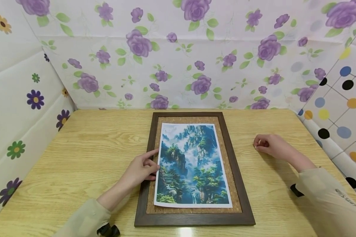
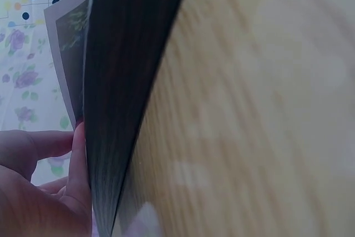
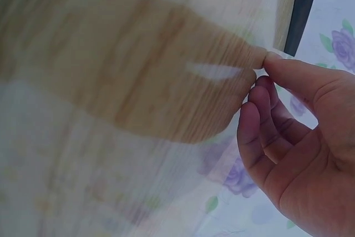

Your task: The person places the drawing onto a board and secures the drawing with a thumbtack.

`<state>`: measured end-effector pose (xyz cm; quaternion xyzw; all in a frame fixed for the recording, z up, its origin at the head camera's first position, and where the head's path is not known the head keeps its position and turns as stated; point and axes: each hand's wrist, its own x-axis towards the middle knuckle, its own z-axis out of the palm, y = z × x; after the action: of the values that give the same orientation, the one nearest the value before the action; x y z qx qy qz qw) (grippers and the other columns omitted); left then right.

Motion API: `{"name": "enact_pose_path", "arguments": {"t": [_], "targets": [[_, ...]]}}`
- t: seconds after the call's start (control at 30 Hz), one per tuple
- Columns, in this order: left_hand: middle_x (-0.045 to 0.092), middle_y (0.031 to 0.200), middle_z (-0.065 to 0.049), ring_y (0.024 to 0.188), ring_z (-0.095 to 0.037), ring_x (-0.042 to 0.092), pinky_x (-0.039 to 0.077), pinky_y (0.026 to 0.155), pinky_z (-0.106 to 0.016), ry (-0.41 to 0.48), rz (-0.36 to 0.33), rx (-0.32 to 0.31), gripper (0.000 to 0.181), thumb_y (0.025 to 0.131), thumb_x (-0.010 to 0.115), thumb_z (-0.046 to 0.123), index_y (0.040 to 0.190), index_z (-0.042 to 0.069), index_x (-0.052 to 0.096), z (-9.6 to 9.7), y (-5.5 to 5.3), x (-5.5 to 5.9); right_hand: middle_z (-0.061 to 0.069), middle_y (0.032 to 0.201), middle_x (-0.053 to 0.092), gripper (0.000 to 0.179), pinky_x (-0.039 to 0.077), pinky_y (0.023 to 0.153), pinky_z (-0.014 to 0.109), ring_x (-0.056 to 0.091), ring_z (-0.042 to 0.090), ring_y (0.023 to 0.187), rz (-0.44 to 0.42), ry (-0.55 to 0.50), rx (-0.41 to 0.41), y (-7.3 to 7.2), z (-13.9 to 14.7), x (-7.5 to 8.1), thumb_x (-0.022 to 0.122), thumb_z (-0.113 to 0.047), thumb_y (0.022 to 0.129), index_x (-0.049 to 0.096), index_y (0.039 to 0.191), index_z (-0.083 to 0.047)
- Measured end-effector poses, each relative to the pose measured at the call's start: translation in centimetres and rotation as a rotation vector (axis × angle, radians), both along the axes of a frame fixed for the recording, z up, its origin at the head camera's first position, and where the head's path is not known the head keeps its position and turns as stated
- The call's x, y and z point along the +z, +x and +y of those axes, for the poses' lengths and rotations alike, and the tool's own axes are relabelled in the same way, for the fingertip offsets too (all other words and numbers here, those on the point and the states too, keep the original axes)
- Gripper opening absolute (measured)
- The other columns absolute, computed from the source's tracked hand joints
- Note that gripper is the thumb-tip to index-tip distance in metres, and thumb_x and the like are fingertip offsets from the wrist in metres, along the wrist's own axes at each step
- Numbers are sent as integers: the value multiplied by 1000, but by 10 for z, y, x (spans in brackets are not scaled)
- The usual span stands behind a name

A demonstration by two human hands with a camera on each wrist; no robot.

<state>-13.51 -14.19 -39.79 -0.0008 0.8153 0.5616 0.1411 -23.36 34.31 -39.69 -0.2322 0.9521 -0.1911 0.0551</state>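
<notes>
A printed landscape picture (image 1: 192, 164), white-bordered with misty cliffs and trees, lies on a cork board (image 1: 188, 119) with a dark brown frame (image 1: 195, 219). My left hand (image 1: 140, 169) lies across the frame's left side, its fingertips touching the left edge of the print. In the left wrist view, the thumb and a finger meet beside the print (image 2: 65, 43), next to the dark frame side (image 2: 127, 65). Right of the frame, my right hand (image 1: 271, 145) is low over the table with thumb and fingertips together. A tiny pale thing shows at those tips, too small to name.
The wood-grain table (image 1: 101, 141) is glossy and reflects the right hand. A purple-flowered covering (image 1: 178, 72) hangs behind it. Patterned coverings stand at the left (image 1: 14, 108) and right (image 1: 341, 98). A dark strap (image 1: 108, 229) is at the left wrist.
</notes>
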Motion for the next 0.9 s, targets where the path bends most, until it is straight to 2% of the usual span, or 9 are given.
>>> {"name": "enact_pose_path", "arguments": {"t": [0.5, 0.67, 0.9], "targets": [[69, 91, -10, 80, -16, 69, 62, 70, -32, -17, 18, -15, 64, 95, 61, 6, 153, 17, 38, -1, 2, 2, -5, 75, 62, 11, 40, 57, 22, 48, 4, 64, 28, 36, 28, -4, -2, 3, 69, -8, 92, 65, 89, -18], [69, 89, -9, 79, -15, 69, 62, 70, -32, -20, 17, -21, 64, 95, 61, 6, 154, 17, 37, -1, 1, 2, -6, 77, 63, 8, 41, 58, 22, 49, 7, 66, 50, 81, 27, -12, -6, 7, 71, -10, 90, 69, 87, -17], [70, 90, -9, 77, -15, 69, 62, 70, -33, -7, 11, -30, 64, 95, 62, 6, 153, 17, 38, -1, 1, 0, -4, 76, 64, 8, 42, 57, 23, 50, 7, 64, 128, 65, 54, -28, -18, 20, 74, -10, 88, 71, 86, -17]]}}
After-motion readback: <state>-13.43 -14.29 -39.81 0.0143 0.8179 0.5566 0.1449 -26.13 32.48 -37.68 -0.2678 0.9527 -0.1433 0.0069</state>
